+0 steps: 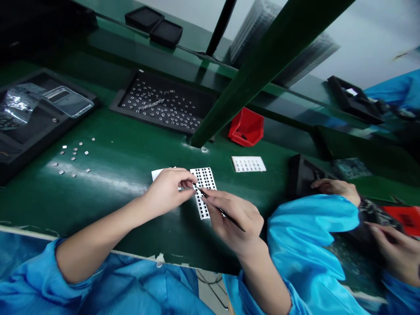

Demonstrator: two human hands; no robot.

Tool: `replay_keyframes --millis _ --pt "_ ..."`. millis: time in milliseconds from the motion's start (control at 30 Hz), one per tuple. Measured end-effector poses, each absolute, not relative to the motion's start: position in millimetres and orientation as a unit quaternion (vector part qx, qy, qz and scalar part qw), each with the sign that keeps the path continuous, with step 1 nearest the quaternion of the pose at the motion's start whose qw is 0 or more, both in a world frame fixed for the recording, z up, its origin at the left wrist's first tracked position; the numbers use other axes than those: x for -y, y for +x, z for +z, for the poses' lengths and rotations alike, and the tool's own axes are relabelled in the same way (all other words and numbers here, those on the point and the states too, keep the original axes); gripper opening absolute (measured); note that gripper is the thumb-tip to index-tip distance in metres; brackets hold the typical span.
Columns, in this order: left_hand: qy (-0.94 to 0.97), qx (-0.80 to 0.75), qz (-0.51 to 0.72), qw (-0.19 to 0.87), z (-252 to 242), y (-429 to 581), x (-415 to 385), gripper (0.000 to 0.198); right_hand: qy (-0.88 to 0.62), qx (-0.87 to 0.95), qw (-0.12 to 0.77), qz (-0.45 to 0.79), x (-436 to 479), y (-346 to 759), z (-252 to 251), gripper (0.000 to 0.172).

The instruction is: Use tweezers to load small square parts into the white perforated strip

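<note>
My left hand (pixel 167 191) pinches the edge of a white perforated sheet with rows of small black squares (pixel 204 186), which lies over the green bench top (pixel 131 218). A second piece of white paper (pixel 157 174) pokes out from under my left hand. My right hand (pixel 232 218) grips slim black tweezers (pixel 223 212), their tips touching the sheet close to my left fingertips. Whatever the tips hold is too small to tell. A white card with a row of small dark marks (pixel 248 164) lies to the right.
Small metal pieces (pixel 74 155) are scattered on the bench at left. Behind stand a black tray of metal parts (pixel 164 103), a tray with a plastic lid (pixel 49 105) and a red bin (pixel 246 127). A green upright (pixel 262 74) crosses the bench. A co-worker's hands (pixel 334 187) work at right.
</note>
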State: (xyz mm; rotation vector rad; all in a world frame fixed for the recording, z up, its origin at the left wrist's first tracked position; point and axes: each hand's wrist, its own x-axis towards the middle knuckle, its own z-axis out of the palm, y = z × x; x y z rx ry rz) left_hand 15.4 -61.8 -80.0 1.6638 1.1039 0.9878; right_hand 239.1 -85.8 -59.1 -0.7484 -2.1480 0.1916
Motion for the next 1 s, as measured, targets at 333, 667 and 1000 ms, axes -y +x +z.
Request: replay_keyframes --millis 333,667,1000 --pt "0.532 -0.488 0.419 0.55 -79.4 6.6 72.1 0.01 -0.46 0.692 0.508 0.227 90.0 245.3 -67.2 0.019" --pt "0.622 -0.751 0.221 0.005 -85.9 -160.0 154.2 0.029 -0.548 0.472 0.51 0.465 58.7 237.8 -88.5 0.045" --pt "0.643 -0.754 0.092 0.094 -76.8 -197.9 113.1 0.017 -0.512 0.512 0.535 0.436 65.2 242.3 -86.6 0.029"
